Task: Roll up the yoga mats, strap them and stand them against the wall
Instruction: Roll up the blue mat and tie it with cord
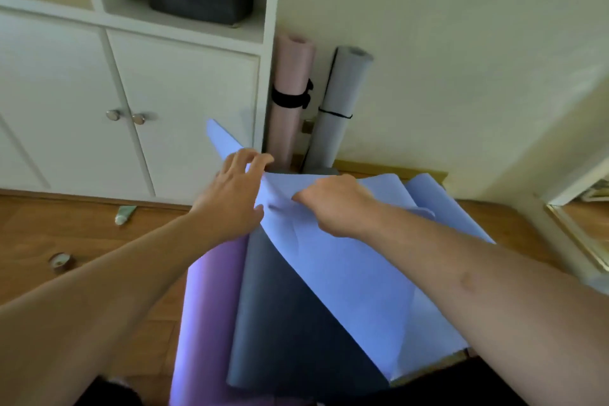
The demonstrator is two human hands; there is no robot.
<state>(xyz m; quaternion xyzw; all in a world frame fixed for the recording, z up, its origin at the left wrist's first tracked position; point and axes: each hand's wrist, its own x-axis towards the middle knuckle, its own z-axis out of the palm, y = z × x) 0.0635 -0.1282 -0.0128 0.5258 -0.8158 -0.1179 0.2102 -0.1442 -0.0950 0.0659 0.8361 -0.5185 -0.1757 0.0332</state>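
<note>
Nearest to us, three mats lie overlapped on the wooden floor, their long axes running from our knees toward the wall. The purple mat is leftmost, the dark grey mat lies partly over it, and the blue mat is on top, skewed so that its near end sits to the right and its far end swings left.

Further out, at the blue mat's far end, our right hand is closed on a bunched fold of the sheet, pinching it up off the grey mat. Our left hand has its fingers spread and slightly bent, touching the lifted far edge near the corner that points up and left; it does not look closed round anything.

We judge that the rolling of the blue mat is only starting: the end is crumpled, not yet turned into a tight first coil. The next move calls for squaring that far edge across the mat's width, both hands well apart on it, then rolling along the long axis toward us.

Farthest, a pink roll and a grey roll stand upright against the wall beside the white cupboard, each strapped, so that part looks finished.
</note>
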